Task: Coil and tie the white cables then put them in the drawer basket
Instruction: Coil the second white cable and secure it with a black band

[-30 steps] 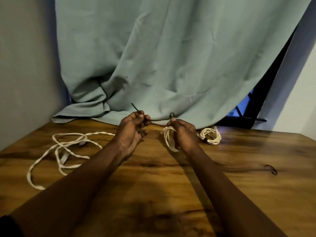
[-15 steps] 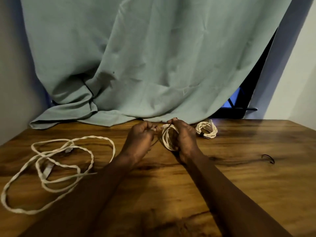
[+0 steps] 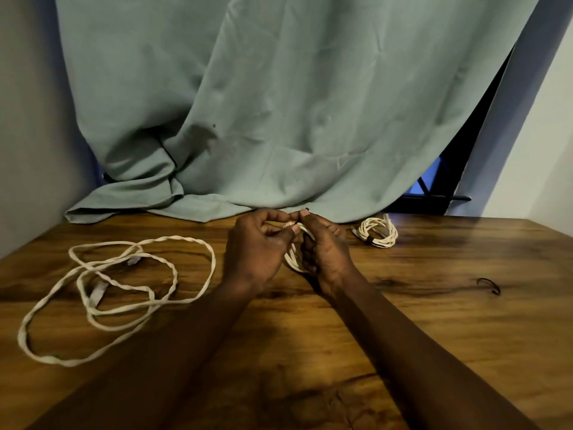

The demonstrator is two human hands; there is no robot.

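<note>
A small coil of white cable [image 3: 294, 257] stands between my two hands above the middle of the wooden table [image 3: 434, 336]. My right hand [image 3: 325, 252] grips the coil from the right. My left hand [image 3: 257, 246] pinches at the coil's top, fingertips meeting those of the right hand; a tiny dark tip of a tie [image 3: 307, 209] shows just above them. A second white coil [image 3: 376, 233], bound with a dark tie, lies to the right near the curtain. A long loose white cable [image 3: 124, 290] sprawls in loops on the left of the table.
A black tie [image 3: 489, 285] lies alone on the table's right side. A teal curtain [image 3: 279, 103] hangs behind and drapes onto the table's far edge. A dark window gap [image 3: 440, 181] shows at the back right. No drawer basket is in view.
My left hand came from apart, where it held a dark tie, in to the top of the coil. The two hands now meet there. The view shifted slightly.
</note>
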